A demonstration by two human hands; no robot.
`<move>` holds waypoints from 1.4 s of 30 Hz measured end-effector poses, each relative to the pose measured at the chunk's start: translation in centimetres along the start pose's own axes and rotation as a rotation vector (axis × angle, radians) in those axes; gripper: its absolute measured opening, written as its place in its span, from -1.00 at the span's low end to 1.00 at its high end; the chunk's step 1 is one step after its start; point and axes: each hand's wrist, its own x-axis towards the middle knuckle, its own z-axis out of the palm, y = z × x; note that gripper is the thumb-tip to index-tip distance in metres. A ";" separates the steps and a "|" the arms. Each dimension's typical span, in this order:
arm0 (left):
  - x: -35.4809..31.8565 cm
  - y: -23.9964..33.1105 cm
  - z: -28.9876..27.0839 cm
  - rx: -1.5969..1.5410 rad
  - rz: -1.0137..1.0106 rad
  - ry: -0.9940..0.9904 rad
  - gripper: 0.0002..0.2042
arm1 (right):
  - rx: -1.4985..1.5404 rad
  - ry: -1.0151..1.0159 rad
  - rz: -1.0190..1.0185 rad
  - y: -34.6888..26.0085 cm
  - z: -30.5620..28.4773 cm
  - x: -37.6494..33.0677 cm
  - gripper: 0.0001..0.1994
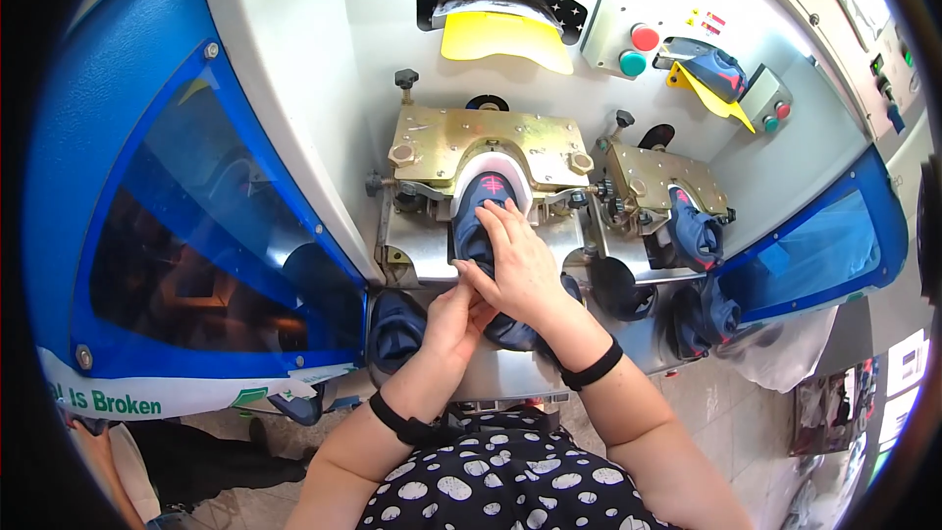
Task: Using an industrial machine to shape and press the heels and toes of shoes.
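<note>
A navy shoe [469, 227] with a pink mark sits with its far end inside the white U-shaped pad [526, 186] of a metal press. My right hand [518, 263] lies over the shoe's upper, its fingers stretched out and flat and its thumb toward the left side. Close below it, my left hand [448, 322] is closed around the shoe's near part. The fingers of that hand are partly hidden behind my right hand. Brassy metal plates [432, 137] with bolts and knobs surround the pad.
To the right, a second press [662, 173] holds another navy shoe [695, 231]. More navy shoes [396, 332] rest along the metal ledge. Blue window panels [74, 265] flank the machine. Red [645, 37] and green [632, 63] buttons sit above. Another person's arm shows at lower left.
</note>
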 end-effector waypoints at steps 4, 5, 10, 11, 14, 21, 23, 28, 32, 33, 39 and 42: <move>0.2 -0.3 -0.6 0.031 -0.007 0.009 -0.62 | 0.023 0.015 -0.004 0.0 0.1 -0.4 -0.29; 0.3 -0.3 -0.8 0.062 -0.016 -0.003 -0.61 | 0.015 -0.004 0.012 0.0 0.1 -0.4 -0.29; 0.7 -0.4 -1.4 0.148 -0.042 0.002 -0.57 | -0.084 -0.013 0.008 -0.2 -0.1 -0.7 -0.26; 0.8 -0.4 -1.5 0.164 -0.048 -0.002 -0.57 | -0.112 -0.005 0.015 -0.3 0.0 -0.7 -0.25; 1.0 -0.4 -1.5 0.235 -0.046 -0.009 -0.60 | -0.121 -0.044 0.035 -0.3 0.0 -0.6 -0.24; -0.4 0.8 -2.3 0.179 -0.007 -0.100 -0.58 | 0.134 0.293 -0.193 1.9 -1.1 -5.2 -0.58; -1.5 1.5 -3.3 0.138 -0.096 -0.121 -0.57 | 0.134 0.161 -0.271 2.3 -0.5 -9.2 -0.62; -3.2 0.8 -4.1 0.324 -0.019 -0.060 -0.68 | -0.049 -0.211 0.120 2.8 6.3 -14.0 -0.61; -3.6 0.6 -3.7 0.513 0.180 -0.152 -0.81 | -0.034 -0.402 0.214 2.7 7.8 -13.0 -0.60; -3.8 0.9 -3.8 0.525 0.172 -0.131 -0.81 | -0.008 -0.334 0.160 2.5 6.8 -12.9 -0.60; -7.3 4.1 -4.5 0.667 -0.015 -0.062 -0.73 | 0.239 -0.260 -0.376 -0.3 -4.2 -13.2 -0.64; -9.3 4.4 -3.0 0.539 -0.177 -0.355 -0.59 | 0.071 -0.330 -0.630 -1.9 -8.4 -11.5 -0.71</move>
